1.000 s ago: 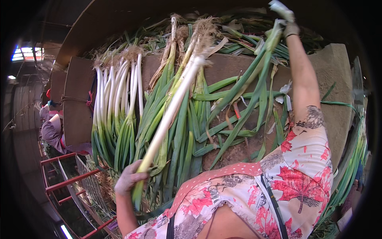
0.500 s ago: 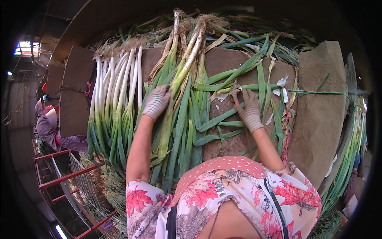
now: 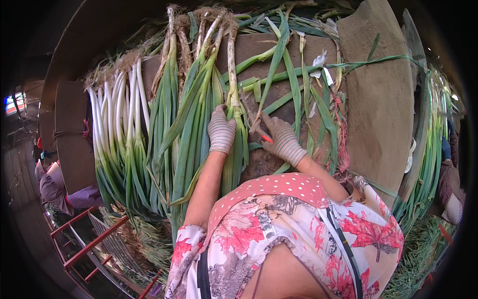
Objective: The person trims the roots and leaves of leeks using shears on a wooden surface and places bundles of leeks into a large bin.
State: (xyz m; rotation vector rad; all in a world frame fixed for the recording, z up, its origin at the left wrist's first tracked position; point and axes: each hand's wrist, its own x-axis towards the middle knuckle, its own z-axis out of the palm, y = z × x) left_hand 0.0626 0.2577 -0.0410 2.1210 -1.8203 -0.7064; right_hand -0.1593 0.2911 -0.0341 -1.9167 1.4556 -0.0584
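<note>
My left hand [image 3: 222, 131], in a striped grey glove, is closed on the upper leaves of a long green onion [image 3: 232, 67] with a dirt-streaked white stem and roots away from me. More untrimmed green onions [image 3: 186, 114] lie just left of it, their leaves toward me. My right hand [image 3: 284, 139], gloved alike, is closed around a small tool [image 3: 266, 138] with a red-orange handle; its dark working end, close to the onion's leaves, is blurred. Farther left lies a row of clean white-stemmed green onions [image 3: 119, 107].
Loose cut leaves [image 3: 279, 74] and white scraps [image 3: 319, 60] litter the board on the right. A tan board [image 3: 373, 114] with a green tie borders it. Red metal rails [image 3: 94, 244] stand lower left. Other people's sleeves [image 3: 82, 197] show at both edges.
The view has shifted, so the board appears farther left. My left hand has gone right to another onion at the pile's edge. My right hand has brought the tool closer to my left hand.
</note>
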